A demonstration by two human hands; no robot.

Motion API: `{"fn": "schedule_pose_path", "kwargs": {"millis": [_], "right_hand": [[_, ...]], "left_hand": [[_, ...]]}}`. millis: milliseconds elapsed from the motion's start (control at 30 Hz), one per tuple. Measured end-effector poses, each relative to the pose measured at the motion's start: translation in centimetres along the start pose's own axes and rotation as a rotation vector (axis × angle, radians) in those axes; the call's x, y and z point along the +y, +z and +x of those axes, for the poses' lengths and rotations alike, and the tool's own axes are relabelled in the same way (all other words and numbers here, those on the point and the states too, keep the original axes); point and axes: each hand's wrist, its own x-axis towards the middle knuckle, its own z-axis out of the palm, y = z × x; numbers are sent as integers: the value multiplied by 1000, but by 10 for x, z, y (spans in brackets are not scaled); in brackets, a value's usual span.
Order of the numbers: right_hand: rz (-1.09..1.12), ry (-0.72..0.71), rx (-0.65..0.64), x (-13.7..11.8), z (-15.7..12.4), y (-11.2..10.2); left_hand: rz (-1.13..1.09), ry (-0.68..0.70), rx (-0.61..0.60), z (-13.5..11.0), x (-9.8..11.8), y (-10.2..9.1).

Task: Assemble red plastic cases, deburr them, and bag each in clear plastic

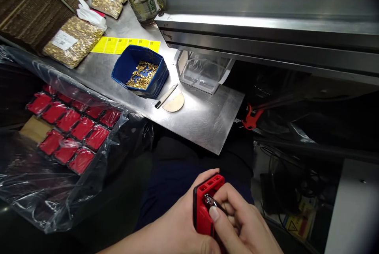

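My left hand (180, 219) is closed around a red plastic housing with a black rim (203, 222), held tilted above my lap. Small rectangular openings show along the housing's upper end. Pinched in my right hand (241, 218) is a small dark tool with a shiny metal tip (215, 205); its exact kind cannot be made out. The tip reaches inside the housing near its upper end, and whether it touches the inner wall is unclear. My fingers and palms cover the lower part of the housing and the rear of the tool.
A blue bin (161, 82) of small brass pieces stands on the metal table (204, 124), beside a cutter-like pen (166, 96) and a pale disc (174, 103). Red parts (81, 127) fill a plastic-lined box at left. A metal conveyor frame (266, 29) crosses the upper right.
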Motion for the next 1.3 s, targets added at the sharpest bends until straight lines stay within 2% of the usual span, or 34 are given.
{"fn": "schedule_pose_path", "kwargs": {"millis": [233,500,633,800,900,1167,1233,1300], "right_hand": [[230,-17,-158,7,7,-4],[281,15,-176,7,7,-6],[252,9,-100,9,6,-8],[-6,23,-29,3,4,-12],[-53,1,9,-2,5,-11],[-84,-59,-10,-8,3,-12],[-108,-48,59,-6,0,-21],[-141,-48,215,-1,4,-35]], "left_hand": [[-16,10,-59,0,-1,1],[23,2,-30,-1,1,1],[-12,37,-38,0,2,2],[-32,76,-61,1,3,2],[-18,82,-50,1,1,1],[-62,17,-42,0,5,4],[-96,49,-41,-1,6,3],[-162,58,-33,-1,5,-3]]}}
